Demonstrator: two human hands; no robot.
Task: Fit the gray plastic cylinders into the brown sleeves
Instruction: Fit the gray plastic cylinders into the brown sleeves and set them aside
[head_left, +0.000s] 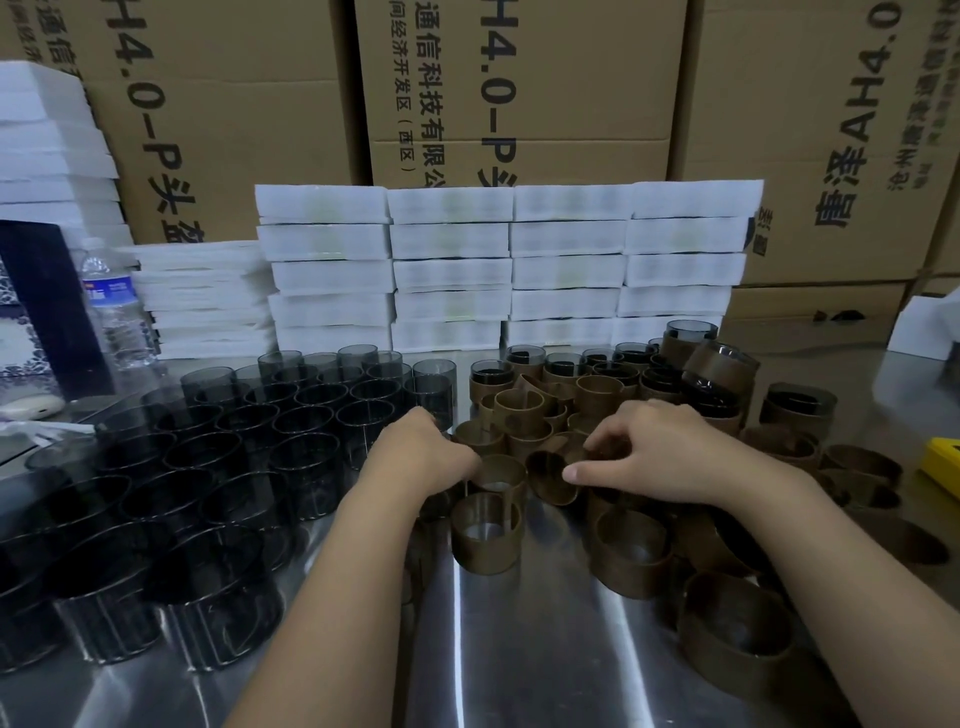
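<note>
Several smoky gray plastic cylinders (306, 415) stand upright in rows on the left half of the steel table (519, 649). A heap of brown sleeves (524, 410) covers the middle and right. Sleeved cylinders (719, 366) are stacked at the back right. My left hand (423, 449) is at the heap's left edge, fingers curled down against the rim of an upright brown sleeve (500, 474); its fingertips are hidden. My right hand (654, 452) grips a tilted brown sleeve (550, 480), thumb on its near side and fingers curled over the far rim.
White foam trays (498, 260) are stacked along the back of the table, with tall cardboard boxes (519, 93) behind them. A water bottle (111, 306) stands at the back left. A yellow object (943, 462) lies at the right edge. Empty brown sleeves (631, 551) lie under my right forearm.
</note>
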